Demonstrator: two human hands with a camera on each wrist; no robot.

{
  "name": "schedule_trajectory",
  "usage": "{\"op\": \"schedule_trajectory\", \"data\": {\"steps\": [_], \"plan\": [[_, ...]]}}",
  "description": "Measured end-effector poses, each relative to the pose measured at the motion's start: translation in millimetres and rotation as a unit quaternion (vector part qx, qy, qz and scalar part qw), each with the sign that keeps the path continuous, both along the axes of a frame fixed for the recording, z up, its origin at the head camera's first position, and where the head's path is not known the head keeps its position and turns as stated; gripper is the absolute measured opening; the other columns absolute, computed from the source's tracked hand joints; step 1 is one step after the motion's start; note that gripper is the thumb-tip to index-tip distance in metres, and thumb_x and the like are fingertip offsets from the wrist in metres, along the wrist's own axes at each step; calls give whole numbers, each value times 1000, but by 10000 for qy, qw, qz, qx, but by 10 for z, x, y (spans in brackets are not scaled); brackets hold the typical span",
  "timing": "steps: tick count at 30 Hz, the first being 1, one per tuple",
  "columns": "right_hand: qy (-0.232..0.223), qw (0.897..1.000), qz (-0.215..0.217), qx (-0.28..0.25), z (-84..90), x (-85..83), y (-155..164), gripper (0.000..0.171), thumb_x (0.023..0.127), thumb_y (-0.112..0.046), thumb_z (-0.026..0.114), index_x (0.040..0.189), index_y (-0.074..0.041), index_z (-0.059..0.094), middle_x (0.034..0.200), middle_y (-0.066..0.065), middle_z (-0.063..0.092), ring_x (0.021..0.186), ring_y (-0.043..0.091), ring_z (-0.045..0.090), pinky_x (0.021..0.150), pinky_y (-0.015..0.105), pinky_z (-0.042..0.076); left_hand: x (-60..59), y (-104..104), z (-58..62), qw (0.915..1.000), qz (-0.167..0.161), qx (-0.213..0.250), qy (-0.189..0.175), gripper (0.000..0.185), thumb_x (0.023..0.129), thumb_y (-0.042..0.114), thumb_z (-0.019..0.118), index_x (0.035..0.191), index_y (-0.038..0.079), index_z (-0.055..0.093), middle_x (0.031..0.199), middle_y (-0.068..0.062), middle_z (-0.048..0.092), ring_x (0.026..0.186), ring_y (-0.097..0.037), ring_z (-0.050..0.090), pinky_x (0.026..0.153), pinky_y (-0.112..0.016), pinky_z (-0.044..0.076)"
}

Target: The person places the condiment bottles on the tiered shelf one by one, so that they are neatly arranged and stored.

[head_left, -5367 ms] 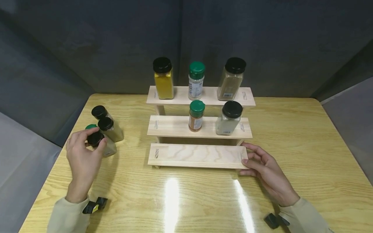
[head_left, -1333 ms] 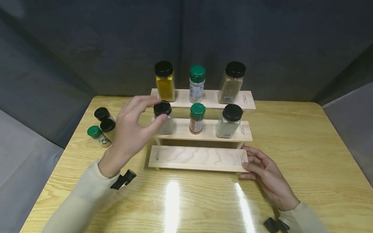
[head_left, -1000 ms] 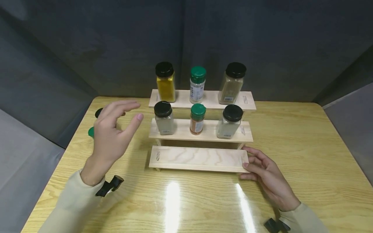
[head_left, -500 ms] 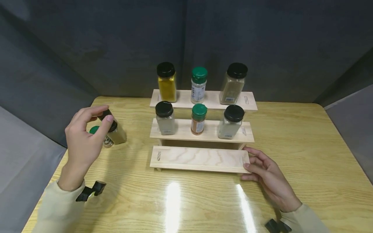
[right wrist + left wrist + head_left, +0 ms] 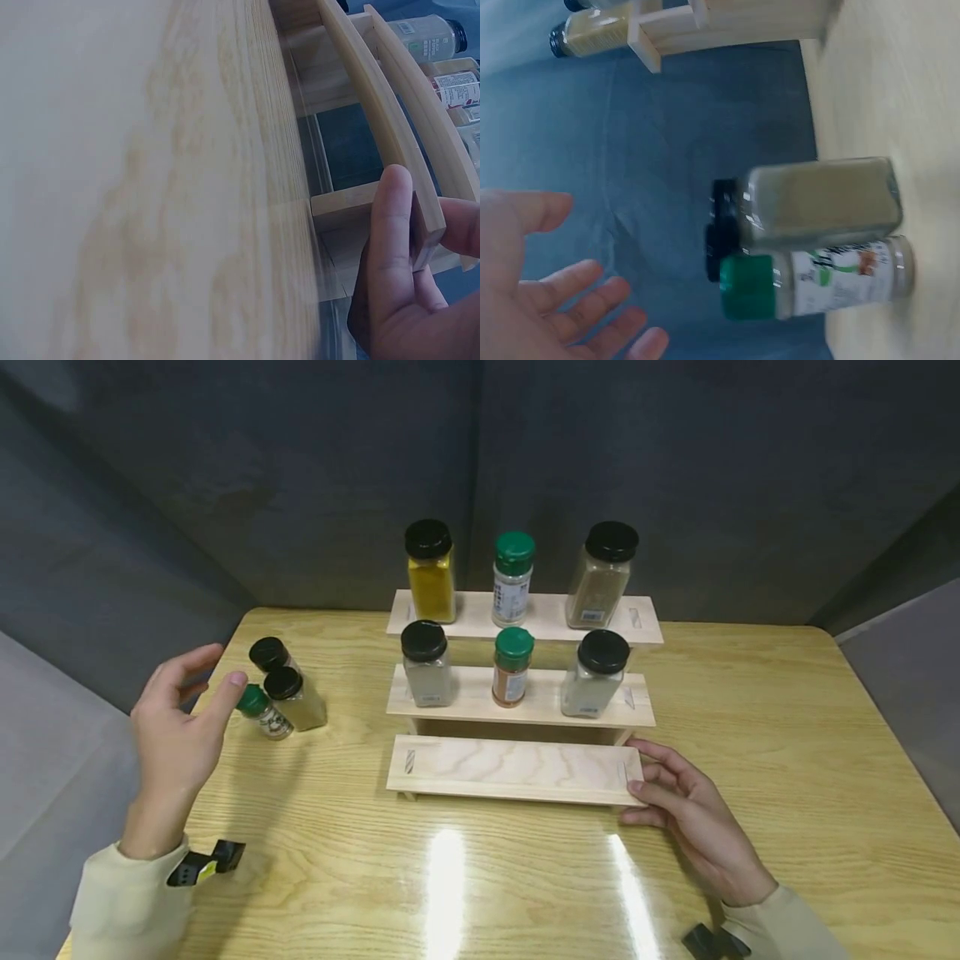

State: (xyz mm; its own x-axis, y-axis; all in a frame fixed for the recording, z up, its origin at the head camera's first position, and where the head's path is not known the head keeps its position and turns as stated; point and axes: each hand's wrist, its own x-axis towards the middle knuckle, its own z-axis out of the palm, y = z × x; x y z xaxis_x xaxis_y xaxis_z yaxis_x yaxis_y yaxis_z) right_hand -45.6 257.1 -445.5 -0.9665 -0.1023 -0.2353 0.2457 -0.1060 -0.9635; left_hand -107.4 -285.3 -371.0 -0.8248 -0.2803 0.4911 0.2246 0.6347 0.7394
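My left hand (image 5: 176,727) holds nothing, its fingers and thumb spread apart just left of three spice jars on the table. Nearest it is a green-lidded shaker (image 5: 272,721) with a printed label. Beside that stand a black-lidded jar (image 5: 306,706) of tan powder and, behind, another black-lidded jar (image 5: 268,653), partly hidden. In the left wrist view, the palm (image 5: 502,292) faces the lids with a gap between. My right hand (image 5: 701,818) grips the right end of the wooden spice rack's lowest shelf (image 5: 517,768), thumb (image 5: 391,225) on one face and fingers on the other.
The middle shelf (image 5: 468,689) bears a pale-filled jar (image 5: 429,681), a green-lidded shaker (image 5: 509,685) and another pale jar (image 5: 588,689). On the top shelf (image 5: 547,610) stand a yellow jar (image 5: 432,589), a green-lidded shaker (image 5: 512,595) and a brown-grey jar (image 5: 597,589).
A black-lidded jar went from the left group to the middle shelf's left end, where my left hand let it go. That hand has since moved back left. My right hand keeps its grip.
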Motion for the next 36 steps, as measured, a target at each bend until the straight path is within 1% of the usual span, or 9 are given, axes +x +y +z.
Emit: {"op": "schedule_trajectory", "data": {"steps": [2,4,6,11,16,23,26,32,36], "plan": [[7,10000,-7,-16,1,3,2,52,108,3,65,156,-6,46,115,9,65,100,21,70,85,42,69,10,-32,-40,9994,47,72,-323,44,103,13,77,144,1,68,138,-9,67,125,-7,57,101,-15,48],[10,10000,-14,-40,1,6,0,52,108,3,65,155,-7,47,116,9,66,100,21,70,85,42,69,12,-63,-85,9982,67,150,-572,48,103,14,78,148,2,65,143,-13,64,131,-13,55,103,-17,48],[6,10000,-24,-57,-1,7,-3,51,107,3,65,155,-7,48,115,9,66,99,21,71,85,42,69,4,-100,-133,9973,40,267,-680,51,102,12,78,150,1,63,146,-13,63,134,-17,55,104,-19,49],[0,10000,-27,-25,4,-2,-13,52,107,4,66,155,-7,48,114,10,66,99,22,71,84,42,70,-10,-206,-242,9934,26,519,-1022,56,102,12,76,156,7,59,151,-9,60,137,-15,53,106,-21,49],[69,10000,-8,-54,3,2,-15,51,107,4,65,154,-7,49,115,10,66,99,22,71,84,43,70,-23,-302,-325,9865,-170,445,-1564,62,105,19,74,162,9,51,159,-13,53,143,-24,49,104,-23,48],[11,10000,-40,-16,1,14,-9,51,107,3,65,154,-8,49,115,9,66,99,21,70,84,42,70,-59,-346,-446,9819,-358,403,-1815,65,106,24,73,162,4,48,161,-17,51,142,-34,50,100,-24,48],[-33,10000,-43,15,-2,16,-7,51,107,3,65,154,-8,48,115,8,65,99,21,70,84,42,70,-76,-345,-487,9823,-345,352,-1808,63,106,24,74,160,2,51,159,-18,53,138,-28,53,98,-22,48],[6,10000,-39,21,-8,12,-6,51,107,3,65,154,-9,49,116,9,65,100,21,70,84,43,70,-107,-329,-540,9848,-357,334,-1669,55,104,17,76,152,-3,58,144,-12,60,117,-1,52,89,-9,47],[20,10000,-31,15,-8,9,-6,50,107,3,65,154,-8,49,117,9,66,101,22,71,85,43,69,-136,-330,-571,9854,-381,301,-1629,52,103,10,77,150,-3,59,134,-9,61,108,3,52,85,-4,47]]}}
